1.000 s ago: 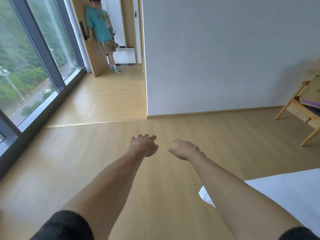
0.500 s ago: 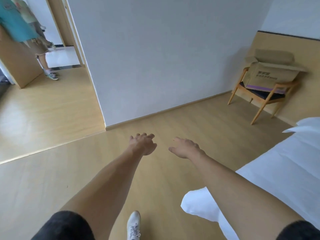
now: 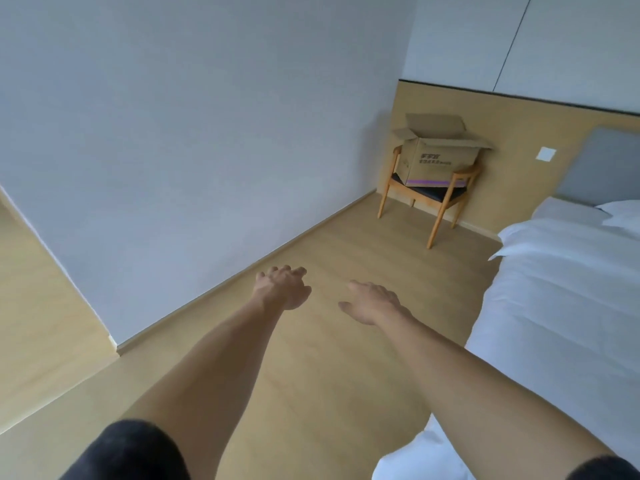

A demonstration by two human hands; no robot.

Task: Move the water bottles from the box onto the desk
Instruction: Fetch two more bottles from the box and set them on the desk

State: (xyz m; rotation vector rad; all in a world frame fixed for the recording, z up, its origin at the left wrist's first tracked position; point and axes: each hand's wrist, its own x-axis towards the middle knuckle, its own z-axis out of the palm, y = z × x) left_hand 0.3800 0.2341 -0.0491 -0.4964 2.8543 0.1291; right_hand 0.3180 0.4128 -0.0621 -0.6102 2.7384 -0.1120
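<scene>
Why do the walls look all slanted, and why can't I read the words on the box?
Head view: the wide-angle lens tilts the wall and stretches the arms; the box on the chair is far and soft, so its print blurs. Light is even, without glare. Both hands look fairly sharp.

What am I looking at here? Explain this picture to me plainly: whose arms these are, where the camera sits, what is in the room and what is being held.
No machine is involved. A person wears a wide-angle camera on the head, looking forward and down, so the two bare arms reaching into the picture are that person's own. The left hand and right hand both hang in the air over the wooden floor, fingers relaxed, holding nothing. Across the room, in the corner, a cardboard box with its flaps open sits on the seat of a wooden chair. What is inside the box cannot be seen from here, and no desk is in view. On the right is a bed with white bedding.
</scene>
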